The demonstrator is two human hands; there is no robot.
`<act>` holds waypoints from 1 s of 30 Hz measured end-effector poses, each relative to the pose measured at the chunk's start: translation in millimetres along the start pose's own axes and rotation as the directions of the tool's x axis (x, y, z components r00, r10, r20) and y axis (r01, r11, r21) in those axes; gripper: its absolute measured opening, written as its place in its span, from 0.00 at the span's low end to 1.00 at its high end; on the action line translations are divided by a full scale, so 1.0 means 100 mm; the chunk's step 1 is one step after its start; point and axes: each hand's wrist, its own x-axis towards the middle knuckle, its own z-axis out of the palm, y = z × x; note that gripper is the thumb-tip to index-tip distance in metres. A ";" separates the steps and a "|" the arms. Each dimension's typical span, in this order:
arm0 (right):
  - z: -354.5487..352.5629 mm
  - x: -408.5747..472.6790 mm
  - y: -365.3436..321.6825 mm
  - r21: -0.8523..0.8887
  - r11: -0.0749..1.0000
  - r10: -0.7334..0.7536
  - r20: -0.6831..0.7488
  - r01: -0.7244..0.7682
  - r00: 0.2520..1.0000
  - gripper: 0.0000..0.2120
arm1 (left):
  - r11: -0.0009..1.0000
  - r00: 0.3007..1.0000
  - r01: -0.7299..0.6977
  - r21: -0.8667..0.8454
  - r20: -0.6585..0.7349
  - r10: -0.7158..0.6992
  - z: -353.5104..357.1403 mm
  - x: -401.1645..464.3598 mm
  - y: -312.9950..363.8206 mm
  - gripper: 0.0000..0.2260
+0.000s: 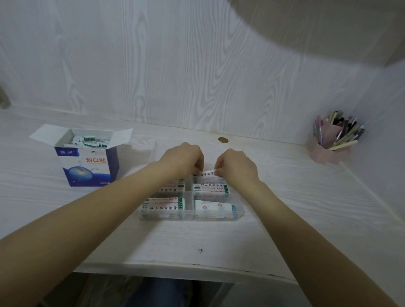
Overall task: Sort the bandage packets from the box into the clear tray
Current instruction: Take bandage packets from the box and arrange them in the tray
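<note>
Pale wood-grain desk (55, 205) carries one open box (87, 158) marked "创口贴", packets inside, and one clear tray (189, 214). Four stacks show in its compartments, print too blurred to read. Left hand (185, 159) and right hand (237, 166) pinch one bandage packet (208, 173) over the tray's far side, apparently the right compartment.

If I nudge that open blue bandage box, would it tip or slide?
The blue bandage box probably slides: it is thin cardboard holding small packets, so likely light. Standing tall with its flaps open, it might tip if pushed high.
</note>
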 end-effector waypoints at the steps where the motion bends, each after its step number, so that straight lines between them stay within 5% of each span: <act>1: 0.00 0.01 -0.01 -0.048 0.999 -0.012 0.004 0.012 1.000 0.07 | 0.999 1.000 -0.004 0.032 0.003 0.004 0.00 0.00 0.01 0.06; 16: 0.03 0.10 -0.11 -0.269 0.960 -0.066 0.056 0.078 0.996 0.12 | 0.984 0.995 -0.032 0.177 0.095 0.016 0.01 0.05 0.03 0.12; 25: -0.12 -0.04 -0.15 -0.156 0.987 -0.042 0.034 0.046 0.999 0.09 | 0.996 0.985 -0.048 -0.079 -0.168 0.034 -0.30 -0.31 -0.13 0.13; 30: -0.20 -0.22 -0.52 0.185 0.957 -0.200 -0.149 0.226 0.969 0.09 | 0.975 0.890 -0.175 -0.134 -0.446 0.099 -0.62 -0.79 -0.39 0.12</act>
